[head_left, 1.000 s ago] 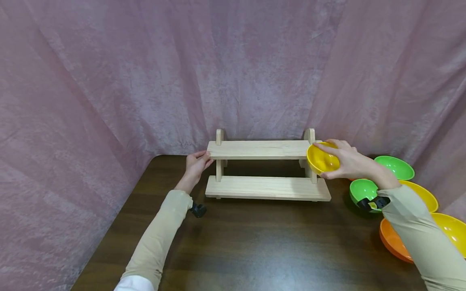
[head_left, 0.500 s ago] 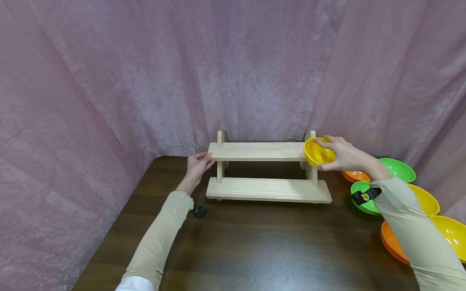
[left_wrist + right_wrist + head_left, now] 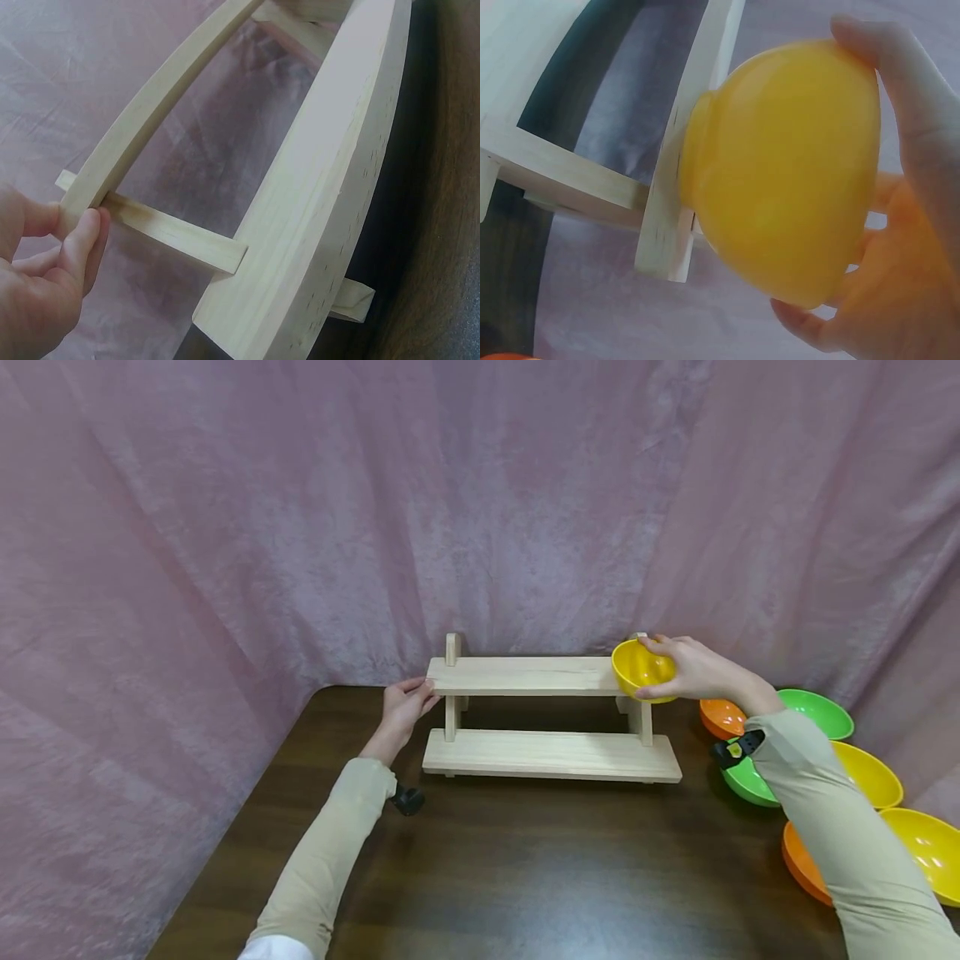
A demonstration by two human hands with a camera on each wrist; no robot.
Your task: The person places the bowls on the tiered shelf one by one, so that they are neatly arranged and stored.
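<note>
Left of centre in the head view, your left hand [image 3: 402, 706] pinched the left end of the upper board [image 3: 525, 676] of the wooden rack [image 3: 547, 754] between thumb and fingers, seemingly steadying it. Right of centre, the small yellow bowl [image 3: 634, 668] was at that board's right end, smooth, glossy and round-walled, its mouth upward; whether its weight rested there, you couldn't tell. Your right hand [image 3: 693, 672] gripped it, thumb and fingers set apart along the rim. You appeared to be placing it; the next move probably called for seating it flat before loosening your grip. At far right sat an orange bowl [image 3: 722, 718], a green bowl [image 3: 819, 713] and others.
</note>
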